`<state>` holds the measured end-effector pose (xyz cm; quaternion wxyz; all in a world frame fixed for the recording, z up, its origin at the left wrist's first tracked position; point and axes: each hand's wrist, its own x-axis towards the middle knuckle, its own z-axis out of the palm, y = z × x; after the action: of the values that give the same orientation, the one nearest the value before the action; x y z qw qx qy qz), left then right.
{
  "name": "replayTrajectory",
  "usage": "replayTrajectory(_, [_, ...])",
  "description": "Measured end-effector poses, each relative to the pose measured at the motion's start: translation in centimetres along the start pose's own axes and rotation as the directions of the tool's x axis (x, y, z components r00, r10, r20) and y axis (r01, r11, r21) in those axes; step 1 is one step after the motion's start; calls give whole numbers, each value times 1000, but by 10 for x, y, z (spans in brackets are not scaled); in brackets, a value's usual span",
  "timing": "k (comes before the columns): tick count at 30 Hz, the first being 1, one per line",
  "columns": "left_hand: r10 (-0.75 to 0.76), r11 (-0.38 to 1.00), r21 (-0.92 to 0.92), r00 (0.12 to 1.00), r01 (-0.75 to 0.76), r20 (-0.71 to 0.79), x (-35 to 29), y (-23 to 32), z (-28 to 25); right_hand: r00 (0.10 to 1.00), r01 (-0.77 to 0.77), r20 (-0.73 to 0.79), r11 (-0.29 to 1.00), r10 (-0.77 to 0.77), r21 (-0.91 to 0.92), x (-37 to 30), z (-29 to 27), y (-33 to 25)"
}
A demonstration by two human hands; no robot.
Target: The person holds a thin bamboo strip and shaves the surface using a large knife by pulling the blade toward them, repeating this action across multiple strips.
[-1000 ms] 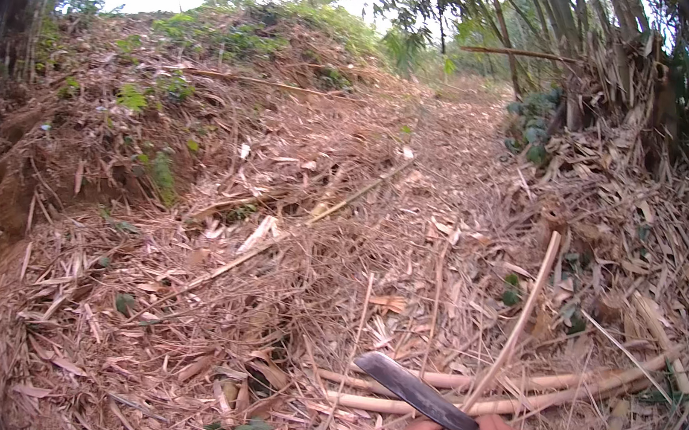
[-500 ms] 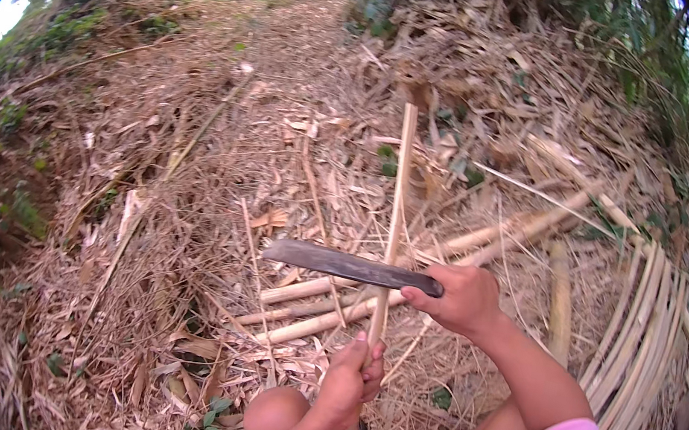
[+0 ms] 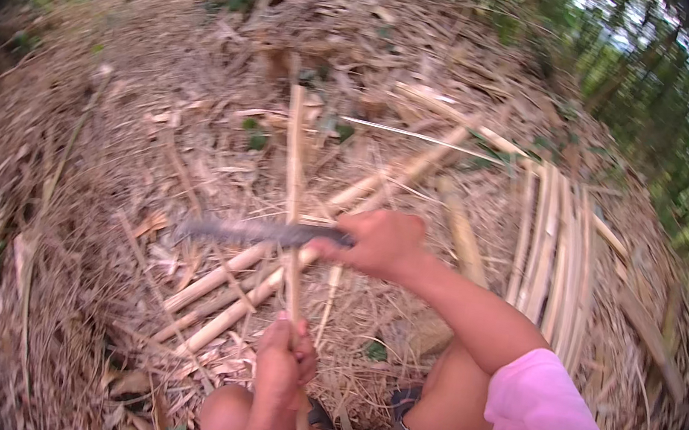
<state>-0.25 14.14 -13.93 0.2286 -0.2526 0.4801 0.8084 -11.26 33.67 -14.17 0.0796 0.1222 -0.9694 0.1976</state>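
Note:
My left hand point(image 3: 281, 364) is wrapped round a long, pale bamboo strip point(image 3: 295, 144), low down between my knees. The strip stands up from my grip and leans slightly away, with its lower end running down past the hand. My right hand point(image 3: 380, 243) is closed on the handle of a machete point(image 3: 252, 232), a dark, long blade pointing left. The blade lies crosswise over the strip, above my left hand. Motion blurs its far end, and I cannot tell how the edge meets the bamboo.
Bamboo poles point(image 3: 233, 313) lie slantwise on the leaf litter beyond my hands. A row of split bamboo strips point(image 3: 545, 248) lies at the right. A short, thick bamboo piece point(image 3: 462, 234) rests nearer the middle. Trees point(image 3: 638, 62) rise at the far right.
My view has turned to the right, so the ground and poles appear further left. Both hands keep their holds, and the machete still crosses the strip, now more blurred.

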Motion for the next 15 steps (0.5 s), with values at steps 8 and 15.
replayTrajectory(8, [-120,992,-33,984,125,128,42,-7,-10,938,-86,341,995,63,53,-48,-11,-66])
replayTrajectory(15, [-260,964,46,890,262,374,67,-6,15,930,-194,305,979,206,-69,-62,-46,-55])
